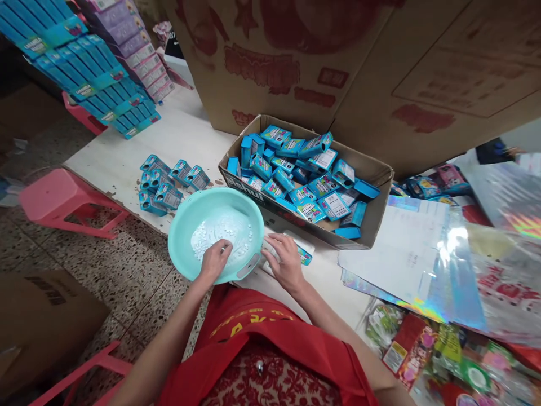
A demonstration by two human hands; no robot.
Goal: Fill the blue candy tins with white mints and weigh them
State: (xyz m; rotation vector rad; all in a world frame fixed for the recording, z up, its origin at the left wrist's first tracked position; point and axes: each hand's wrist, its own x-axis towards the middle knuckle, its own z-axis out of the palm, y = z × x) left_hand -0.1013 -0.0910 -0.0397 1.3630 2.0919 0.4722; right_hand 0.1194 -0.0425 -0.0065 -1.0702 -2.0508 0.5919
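A turquoise plastic basin (pixel 181 225) with small white pieces (pixel 203 234) spread over its bottom stands at the table's near edge. Inside it, over the pieces, is my left hand (pixel 217 259), its fingers pressed together; whatever they hold is too small to make out. Just right of the rim is my right hand (pixel 285 259), fingers apart and holding nothing. A blue packet (pixel 304 255) lies beside it, partly hidden. Behind, a cardboard tray (pixel 372 225) is full of blue small boxes (pixel 323 185).
Several small blue boxes (pixel 168 194) stand left of the basin. Stacked blue cartons (pixel 97 73) rise at the back left. A large cardboard box (pixel 363 67) blocks the back. Shiny sheets (pixel 406 248) and colourful packets (pixel 409 349) lie right. A pink stool (pixel 67 197) is left.
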